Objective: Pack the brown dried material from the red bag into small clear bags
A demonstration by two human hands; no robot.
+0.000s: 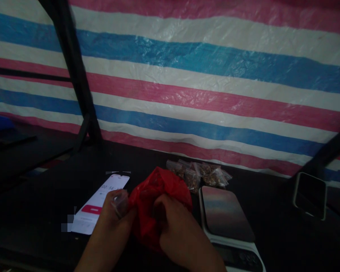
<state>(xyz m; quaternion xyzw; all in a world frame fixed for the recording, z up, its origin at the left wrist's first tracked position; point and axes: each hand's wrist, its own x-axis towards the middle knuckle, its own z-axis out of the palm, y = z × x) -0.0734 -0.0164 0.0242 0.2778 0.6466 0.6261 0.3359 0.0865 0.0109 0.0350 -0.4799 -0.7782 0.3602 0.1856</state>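
One clear packet (pixel 120 202) is sitting clasped in your left hand (pixel 116 223); your right hand (pixel 178 230) is resting partly inside the red bag (pixel 147 202), left of the scale (pixel 226 213), its grip hidden. That bag is looking light, soft, probably slippery; its rim is likely offering the surest hold.

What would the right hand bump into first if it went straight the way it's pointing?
Most likely the red bag. The right hand points into its folds, but I can't tell how deep the fingers are.
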